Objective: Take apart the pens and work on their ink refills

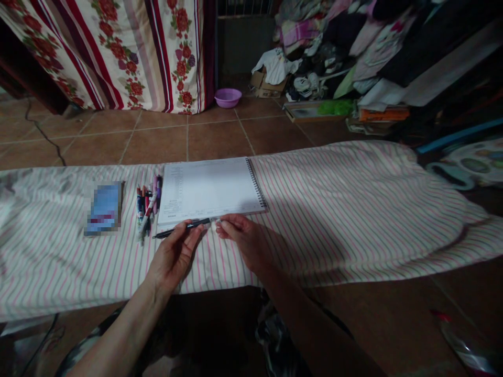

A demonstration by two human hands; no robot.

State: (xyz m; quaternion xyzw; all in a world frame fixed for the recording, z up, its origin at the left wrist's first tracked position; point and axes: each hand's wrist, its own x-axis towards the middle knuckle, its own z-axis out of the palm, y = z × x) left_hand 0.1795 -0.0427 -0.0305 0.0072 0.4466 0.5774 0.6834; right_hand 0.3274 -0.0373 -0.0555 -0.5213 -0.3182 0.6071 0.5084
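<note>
My left hand (176,256) pinches a slim black pen (171,231), its dark tip pointing left. Close to the pen's right end, my right hand (241,235) has thumb and finger pressed together on a small, pale or clear piece that is too small to name. Just beyond both hands lies a spiral-bound notebook (212,183), open at a white page with printing along its left side and near edge. A loose bunch of pens (148,207) rests left of the notebook. Farther left is a blue rectangular item (104,207), blurred out.
A striped cloth (334,209) covers the low surface under these things. Beyond it, on the tiled floor (161,139), stand a purple basin (228,98) and a cardboard box (267,86). Clothes are heaped at the back right. A flowered curtain (118,57) hangs at the back left.
</note>
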